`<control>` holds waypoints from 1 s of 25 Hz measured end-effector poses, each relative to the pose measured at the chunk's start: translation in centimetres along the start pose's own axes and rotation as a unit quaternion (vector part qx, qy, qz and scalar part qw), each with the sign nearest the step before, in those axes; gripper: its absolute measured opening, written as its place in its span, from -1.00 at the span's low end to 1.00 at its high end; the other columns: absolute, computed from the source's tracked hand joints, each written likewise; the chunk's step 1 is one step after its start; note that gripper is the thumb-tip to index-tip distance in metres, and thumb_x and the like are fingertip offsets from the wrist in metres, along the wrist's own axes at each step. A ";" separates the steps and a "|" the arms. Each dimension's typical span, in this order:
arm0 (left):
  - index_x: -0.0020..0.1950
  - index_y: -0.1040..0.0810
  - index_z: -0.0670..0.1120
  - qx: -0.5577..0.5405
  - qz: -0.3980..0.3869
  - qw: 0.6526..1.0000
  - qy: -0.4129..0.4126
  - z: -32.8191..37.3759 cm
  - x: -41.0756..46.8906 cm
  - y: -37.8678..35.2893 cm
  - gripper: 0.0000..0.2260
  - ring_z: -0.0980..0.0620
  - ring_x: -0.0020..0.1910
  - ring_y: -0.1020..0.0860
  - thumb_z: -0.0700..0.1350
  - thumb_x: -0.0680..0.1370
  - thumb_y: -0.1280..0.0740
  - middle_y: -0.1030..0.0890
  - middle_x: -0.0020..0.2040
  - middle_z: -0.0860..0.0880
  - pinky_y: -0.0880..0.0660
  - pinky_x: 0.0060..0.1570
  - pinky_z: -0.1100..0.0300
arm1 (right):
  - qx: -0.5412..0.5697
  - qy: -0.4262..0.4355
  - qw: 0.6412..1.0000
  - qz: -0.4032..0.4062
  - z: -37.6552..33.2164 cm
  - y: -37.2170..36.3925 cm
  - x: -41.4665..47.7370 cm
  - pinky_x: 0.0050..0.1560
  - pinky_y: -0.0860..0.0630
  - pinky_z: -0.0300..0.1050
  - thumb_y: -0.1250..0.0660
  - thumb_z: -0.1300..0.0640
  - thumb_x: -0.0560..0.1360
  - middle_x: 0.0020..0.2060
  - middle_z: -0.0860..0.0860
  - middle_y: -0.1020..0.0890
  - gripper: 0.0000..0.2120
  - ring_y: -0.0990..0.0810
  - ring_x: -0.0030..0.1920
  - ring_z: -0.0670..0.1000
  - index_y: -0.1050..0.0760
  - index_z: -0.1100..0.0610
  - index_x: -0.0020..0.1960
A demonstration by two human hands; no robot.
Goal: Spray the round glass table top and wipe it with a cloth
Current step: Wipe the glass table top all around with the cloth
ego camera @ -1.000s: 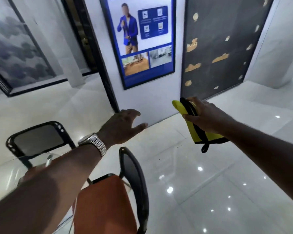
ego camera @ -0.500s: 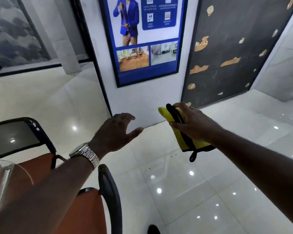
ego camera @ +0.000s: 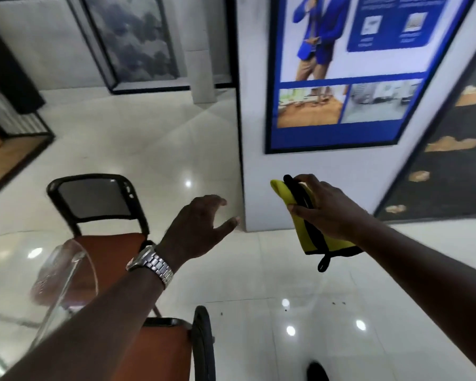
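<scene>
Right hand grasps folded yellow cloth; left hand beside it hangs relaxed, holding nothing, above orange chair.

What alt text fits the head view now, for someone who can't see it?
The right hand grips a folded yellow cloth in the air, while the left hand, with a metal watch, extends forward, open and empty. Lower left, the edge of the glass table top shows beside orange-seated chairs.
</scene>
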State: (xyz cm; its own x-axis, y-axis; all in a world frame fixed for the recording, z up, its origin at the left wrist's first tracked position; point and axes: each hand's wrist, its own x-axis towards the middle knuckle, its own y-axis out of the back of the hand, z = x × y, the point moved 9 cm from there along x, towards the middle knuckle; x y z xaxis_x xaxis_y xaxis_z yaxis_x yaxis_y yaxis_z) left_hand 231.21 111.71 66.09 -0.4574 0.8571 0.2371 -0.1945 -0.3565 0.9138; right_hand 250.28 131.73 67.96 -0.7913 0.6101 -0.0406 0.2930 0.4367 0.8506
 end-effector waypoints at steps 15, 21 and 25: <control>0.39 -0.53 -0.03 0.107 0.074 0.898 0.420 -17.0 -6.4 3.3 -0.41 -0.03 0.38 -0.48 0.37 0.57 -0.22 -0.57 0.35 0.01 -0.41 0.38 0.05 | 0.029 0.330 0.903 -0.275 -19.4 -19.7 25.5 0.21 -0.55 0.12 -0.40 -0.29 0.55 0.21 0.06 -0.58 -0.39 -0.58 0.23 0.16 -0.22 -0.27 0.50; 0.39 -0.49 0.00 0.052 0.095 0.818 0.565 -25.7 -14.1 1.4 -0.43 -0.01 0.39 -0.46 0.38 0.59 -0.20 -0.55 0.37 0.01 -0.45 0.35 0.03 | -0.002 0.435 0.834 -0.339 -30.3 -30.0 27.1 0.15 -0.47 0.00 -0.43 -0.23 0.57 0.30 0.03 -0.58 -0.36 -0.57 0.32 0.12 -0.24 -0.23 0.56; 0.38 -0.51 -0.01 0.034 0.120 0.771 0.625 -28.7 -17.1 1.6 -0.43 -0.03 0.36 -0.48 0.38 0.58 -0.21 -0.56 0.35 0.00 -0.46 0.34 0.02 | -0.019 0.484 0.791 -0.374 -35.9 -34.4 28.0 0.28 -0.57 0.17 -0.39 -0.31 0.54 0.30 0.03 -0.58 -0.38 -0.58 0.32 0.11 -0.22 -0.31 0.51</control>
State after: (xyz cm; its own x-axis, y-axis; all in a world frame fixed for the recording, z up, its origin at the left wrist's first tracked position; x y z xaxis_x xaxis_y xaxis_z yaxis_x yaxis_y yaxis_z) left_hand 213.76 85.82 54.05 -0.9599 -0.2733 -0.0617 0.0528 -0.3928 0.9181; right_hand 198.75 110.10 56.39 -0.7816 -0.6088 -0.1359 -0.4530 0.4042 0.7946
